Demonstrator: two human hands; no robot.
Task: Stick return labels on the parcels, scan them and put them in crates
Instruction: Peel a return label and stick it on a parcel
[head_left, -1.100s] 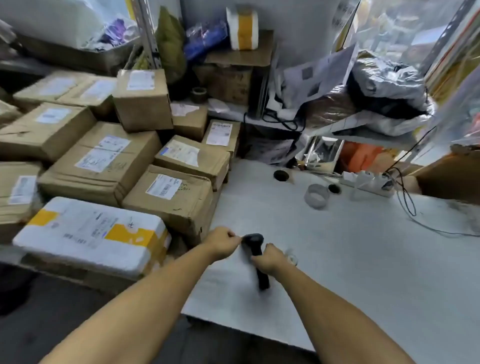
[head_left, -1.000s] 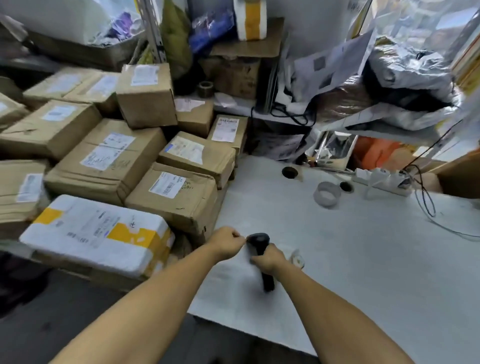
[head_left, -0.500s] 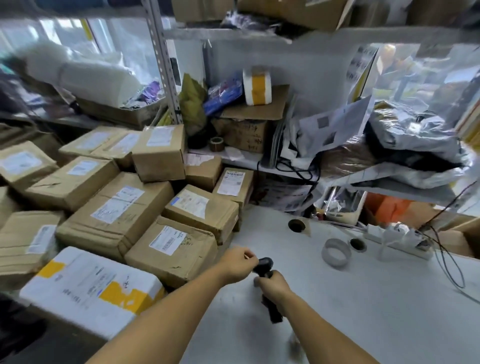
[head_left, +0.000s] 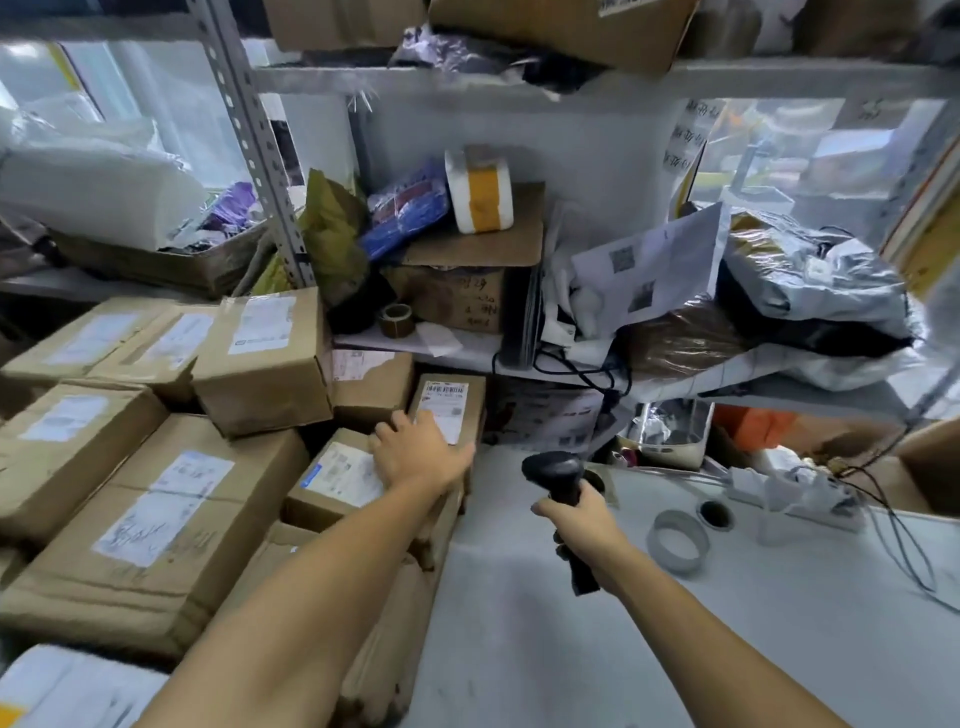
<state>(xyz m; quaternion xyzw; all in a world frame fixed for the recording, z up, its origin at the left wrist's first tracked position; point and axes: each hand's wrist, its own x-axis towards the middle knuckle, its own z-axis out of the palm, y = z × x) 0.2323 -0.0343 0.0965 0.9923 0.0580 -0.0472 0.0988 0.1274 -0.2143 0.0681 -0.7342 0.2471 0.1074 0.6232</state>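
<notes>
Several brown cardboard parcels with white labels are piled on the left. My left hand (head_left: 415, 454) reaches forward over a small labelled parcel (head_left: 332, 480), fingers spread at the lower edge of a narrow upright parcel (head_left: 451, 402) behind it; whether it grips either I cannot tell. My right hand (head_left: 584, 525) grips the handle of a black barcode scanner (head_left: 556, 470), held upright above the white table (head_left: 571, 649) with its head turned toward the parcels.
A roll of clear tape (head_left: 678, 540) and a power strip (head_left: 789, 491) with trailing cables lie on the table at right. Metal shelving (head_left: 249, 130) behind holds boxes, plastic bags, papers and a white foam box (head_left: 480, 189). A white foam parcel (head_left: 67, 686) sits at bottom left.
My left hand left the scanner and reached forward to the small parcels at the back. My right hand raised the scanner. The view tilted up toward the shelves.
</notes>
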